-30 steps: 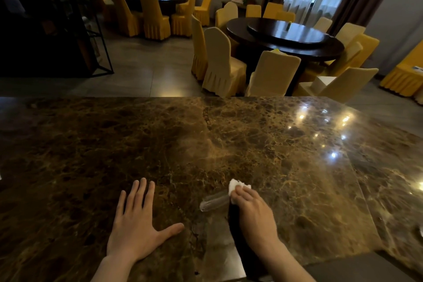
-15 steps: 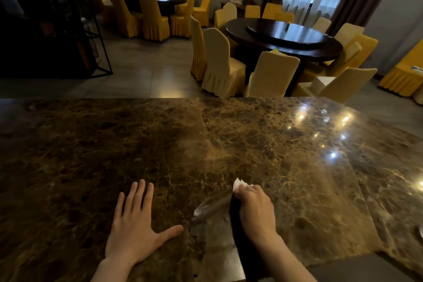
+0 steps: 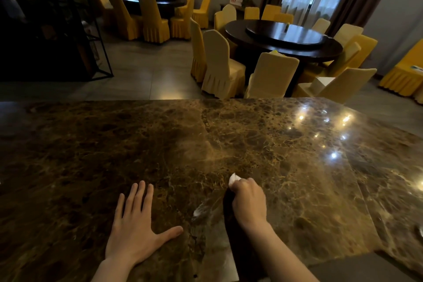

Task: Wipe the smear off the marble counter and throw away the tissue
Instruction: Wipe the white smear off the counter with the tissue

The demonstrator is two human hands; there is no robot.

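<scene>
A brown marble counter (image 3: 286, 144) fills the lower half of the head view. My right hand (image 3: 248, 201) is closed around a white tissue (image 3: 233, 178), of which only a corner shows beyond the knuckles, and it presses down on the stone. Just left of that hand lies a pale, whitish smear (image 3: 201, 209), slanting down to the left. My left hand (image 3: 135, 224) rests flat on the counter with fingers spread, holding nothing, a short way left of the smear.
Beyond the counter's far edge stand a round dark dining table (image 3: 283, 39) ringed by yellow-covered chairs (image 3: 219, 64), and a second such table (image 3: 151, 0) further back. A black metal shelf frame (image 3: 91, 30) stands at the far left. Ceiling lights glint on the counter's right part.
My right hand with the tissue has slid a little to the right and turned. The smear has shifted from a level streak to a slanted, fainter one. My left hand has stayed put.
</scene>
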